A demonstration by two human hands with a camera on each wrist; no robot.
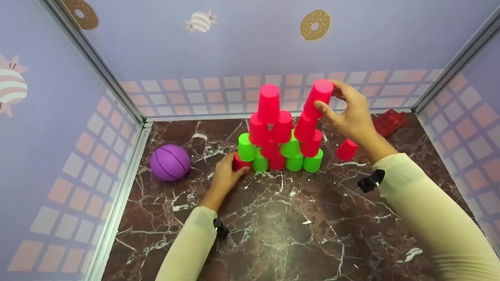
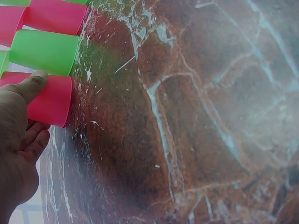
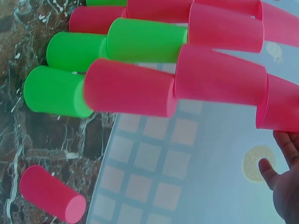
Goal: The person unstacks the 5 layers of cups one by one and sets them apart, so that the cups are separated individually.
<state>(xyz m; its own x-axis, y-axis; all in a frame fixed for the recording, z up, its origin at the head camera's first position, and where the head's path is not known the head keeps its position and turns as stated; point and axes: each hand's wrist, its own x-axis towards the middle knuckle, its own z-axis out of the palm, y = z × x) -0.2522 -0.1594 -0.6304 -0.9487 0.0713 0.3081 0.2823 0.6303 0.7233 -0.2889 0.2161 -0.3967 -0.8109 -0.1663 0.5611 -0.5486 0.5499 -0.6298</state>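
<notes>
Red and green upside-down plastic cups stand stacked in tiers at the middle of the head view. My left hand grips the red cup at the left end of the bottom row, thumb in front and fingers behind. On the right side of the stack, the topmost red cup sits over another red cup. My right hand is at its right side with the fingers against it and the thumb spread away, seen in the right wrist view. Another red cup tops the left peak.
One loose red cup is on the marbled surface, right of the stack. Behind it lies a red mesh bag. A purple ball rests at the left. Patterned walls enclose the back and sides.
</notes>
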